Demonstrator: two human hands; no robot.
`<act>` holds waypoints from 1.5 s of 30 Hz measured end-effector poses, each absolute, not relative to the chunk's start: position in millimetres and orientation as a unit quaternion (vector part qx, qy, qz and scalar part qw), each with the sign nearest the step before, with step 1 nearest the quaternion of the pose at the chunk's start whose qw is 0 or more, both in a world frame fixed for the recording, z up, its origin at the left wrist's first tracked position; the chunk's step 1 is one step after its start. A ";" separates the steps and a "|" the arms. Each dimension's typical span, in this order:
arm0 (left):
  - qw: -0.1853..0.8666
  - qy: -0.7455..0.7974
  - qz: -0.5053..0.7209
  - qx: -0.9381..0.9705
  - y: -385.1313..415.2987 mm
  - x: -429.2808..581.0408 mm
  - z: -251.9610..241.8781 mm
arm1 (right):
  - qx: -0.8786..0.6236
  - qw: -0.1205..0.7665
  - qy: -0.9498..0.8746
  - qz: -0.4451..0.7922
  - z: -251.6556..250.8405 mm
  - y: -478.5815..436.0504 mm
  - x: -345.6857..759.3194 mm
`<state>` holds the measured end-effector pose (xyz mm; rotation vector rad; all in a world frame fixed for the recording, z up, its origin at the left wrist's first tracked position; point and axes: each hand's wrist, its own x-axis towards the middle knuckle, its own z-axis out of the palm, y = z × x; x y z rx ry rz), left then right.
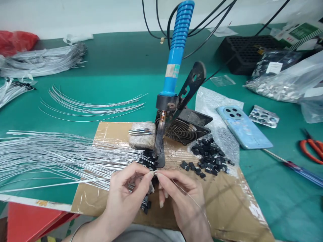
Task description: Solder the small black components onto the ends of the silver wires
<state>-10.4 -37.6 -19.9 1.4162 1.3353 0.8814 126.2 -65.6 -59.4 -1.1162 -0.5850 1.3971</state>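
Currently both hands meet low over a cardboard sheet (pixel 222 205), fingertips almost touching. Left hand (pixel 130 193): thumb and forefinger in a narrow pinch on a small pale piece (pixel 155 173), too small to identify. Right hand (pixel 185 196): thumb and forefinger likewise closed, holding a thin wire (pixel 190 197) that trails back across the palm toward the wrist. Cannot tell whether the wire joins the small pale piece between the fingertips.

To the left of the left hand, a loose spread of white wires (pixel 50 156) reaches up to the fingers; one lone strand runs to the back of that hand. Beyond that spread, a smaller bunch of wires (pixel 98 107) lies on the green table (pixel 121 80).

Just beyond the fingertips, a soldering iron (pixel 175 60) with a blue handle stands tip down, clamped in a black holder. Left of its tip, beyond the left hand, thin rods (pixel 139 131) rest across a wrapped block (pixel 142 143). Beyond the right hand, a small fan (pixel 186 129) leans tilted; right of that hand, black plastic pieces (pixel 212 156) lie heaped. Farther right: a pale blue phone (pixel 243 127), a screwdriver (pixel 302 171), part-hidden by the phone, and a red-handled tool (pixel 313 148).
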 end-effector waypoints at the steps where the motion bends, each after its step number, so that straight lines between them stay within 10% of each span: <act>1: 0.479 0.547 0.358 0.586 -37.4 -10.8 -20.4 | -0.476 0.588 -0.253 0.603 -59.5 -66.0 126.9; 45: 0.391 0.555 0.347 0.648 -42.5 -9.0 -26.4 | -0.434 0.597 -0.168 0.654 -61.9 -69.9 124.2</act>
